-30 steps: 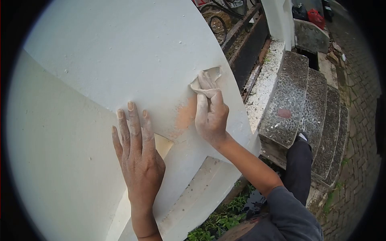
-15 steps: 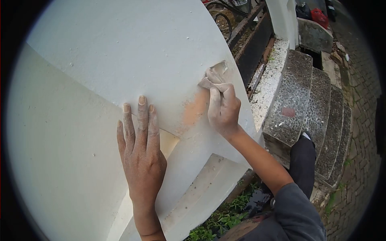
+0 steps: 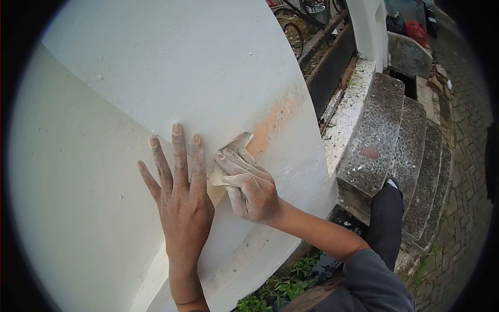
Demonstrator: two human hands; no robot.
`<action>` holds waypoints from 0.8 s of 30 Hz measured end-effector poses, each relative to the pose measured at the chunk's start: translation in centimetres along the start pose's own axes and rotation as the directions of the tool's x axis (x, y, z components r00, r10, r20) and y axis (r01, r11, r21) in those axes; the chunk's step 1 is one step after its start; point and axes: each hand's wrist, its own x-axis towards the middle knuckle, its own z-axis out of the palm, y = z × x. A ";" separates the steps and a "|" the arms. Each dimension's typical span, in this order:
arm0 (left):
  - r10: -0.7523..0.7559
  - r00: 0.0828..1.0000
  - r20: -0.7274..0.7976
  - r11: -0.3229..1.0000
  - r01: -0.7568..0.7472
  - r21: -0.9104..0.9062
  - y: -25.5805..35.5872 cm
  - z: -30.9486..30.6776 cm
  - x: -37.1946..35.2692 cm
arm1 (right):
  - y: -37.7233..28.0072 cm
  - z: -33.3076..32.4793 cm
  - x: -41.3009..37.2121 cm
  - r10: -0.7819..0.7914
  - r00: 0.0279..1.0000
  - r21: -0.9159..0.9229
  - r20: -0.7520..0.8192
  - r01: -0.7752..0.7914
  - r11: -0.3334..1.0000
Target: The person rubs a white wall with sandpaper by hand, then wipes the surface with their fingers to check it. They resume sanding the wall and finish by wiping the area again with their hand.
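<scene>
My left hand lies on the white painted wall, fingers spread and dusted with white powder. Close to its right, my right hand presses a folded, dust-coated piece of sandpaper against the same surface. The sandpaper's upper edge sticks out past the fingertips; the part under the fingers is hidden. Up and to the right of that hand, a bare orange patch shows through the white paint, running toward the wall's curved edge.
Speckled stone steps descend at the right, with a dark-trousered leg beside them. A dark metal gate stands behind the wall. Green plants grow below. Paving and a red bag are farther off.
My right hand has slid down and left with the sandpaper, away from the wall's curved edge and close to my left hand. More of the orange patch shows. My left fingers have spread slightly.
</scene>
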 end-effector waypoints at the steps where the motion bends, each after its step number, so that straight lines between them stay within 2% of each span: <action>1: 0.011 1.000 0.003 1.000 -0.011 0.009 -0.1 0.0 -0.1 | 0.2 -0.2 -0.1 0.005 1.000 0.021 0.007 -0.006 1.000; 3: 0.013 1.000 0.006 1.000 -0.013 0.023 -0.1 -0.2 -0.1 | 0.4 -0.1 -0.1 0.003 1.000 0.063 0.022 -0.004 0.998; 7: 0.007 1.000 -0.003 1.000 -0.007 -0.016 0.2 -0.2 0.0 | -4.0 1.8 -3.2 -0.209 0.969 0.030 0.132 0.207 0.978; 11: 0.028 1.000 -0.003 0.999 -0.028 0.027 0.1 -0.3 -0.1 | 0.4 0.2 -0.6 -0.285 0.956 -0.009 0.077 0.286 0.958; 12: 0.027 1.000 -0.006 0.999 -0.027 0.024 0.2 -0.4 0.0 | 2.5 -0.7 0.6 -0.032 0.999 -0.001 0.033 0.032 0.999; 14: 0.020 1.000 0.008 1.000 -0.020 0.009 0.5 -0.4 -0.3 | 2.2 -0.6 1.2 0.125 0.991 0.040 -0.043 -0.124 0.992; 16: 0.023 1.000 0.001 1.000 -0.023 0.005 0.4 -0.3 -0.1 | -1.4 0.5 -1.3 -0.075 0.995 0.001 0.064 0.075 0.997; 17: 0.026 1.000 -0.005 1.000 -0.026 0.008 0.3 -0.2 0.0 | -3.0 0.5 -2.3 -0.258 0.951 0.014 0.170 0.260 0.966; 21: 0.034 0.999 0.011 0.999 -0.034 0.015 0.5 -0.2 -0.2 | 3.0 -1.5 0.9 -0.139 0.990 -0.024 0.019 0.140 0.990; 22: 0.029 0.999 0.017 1.000 -0.029 0.011 0.6 -0.2 -0.2 | 2.1 -2.1 1.8 0.127 0.991 -0.036 0.050 -0.125 0.991; 23: 0.029 0.999 0.019 1.000 -0.029 0.010 0.7 -0.2 -0.3 | 1.1 -2.8 2.8 0.384 0.920 -0.066 0.078 -0.380 0.923; 24: 0.028 0.999 0.018 1.000 -0.028 0.008 0.8 -0.2 -0.3 | 1.5 -1.7 1.0 0.192 0.979 -0.023 0.063 -0.191 0.981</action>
